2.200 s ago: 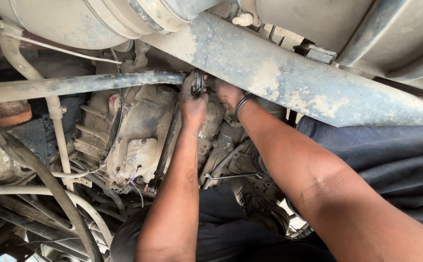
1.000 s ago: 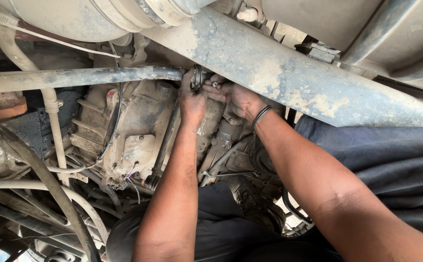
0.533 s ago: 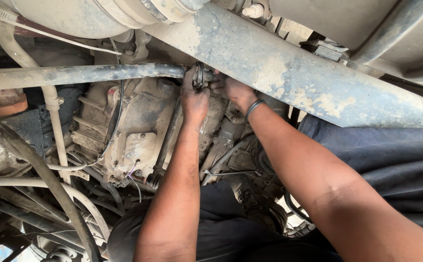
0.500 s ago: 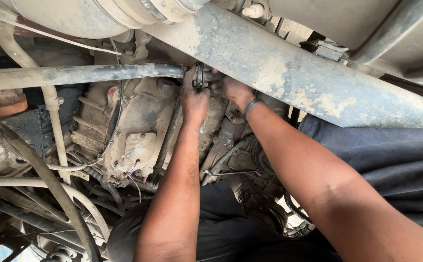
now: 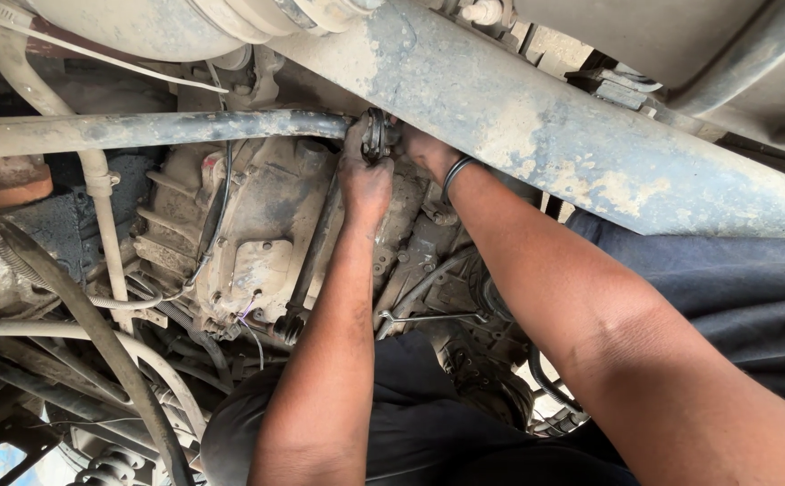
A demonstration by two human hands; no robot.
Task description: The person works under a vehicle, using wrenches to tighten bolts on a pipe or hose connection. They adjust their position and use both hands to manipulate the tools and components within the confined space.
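Left hand (image 5: 365, 184), grimy, is closed around the small metal joint fitting (image 5: 376, 135) at the end of the dusty horizontal rod (image 5: 149, 130), just below the large grey crossmember (image 5: 536, 126). Right hand (image 5: 424, 151), wearing a dark wristband (image 5: 454, 173), touches the same fitting from the other side; its grip cannot be judged. Gearbox housing (image 5: 248, 234) sits beneath.

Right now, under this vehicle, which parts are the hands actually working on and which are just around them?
In hand:
left hand on the round metal joint
right hand beside that joint
dark rod ending at the joint

Just around:
dusty gearbox housing
painted crossbeam
pale hose
wire clip
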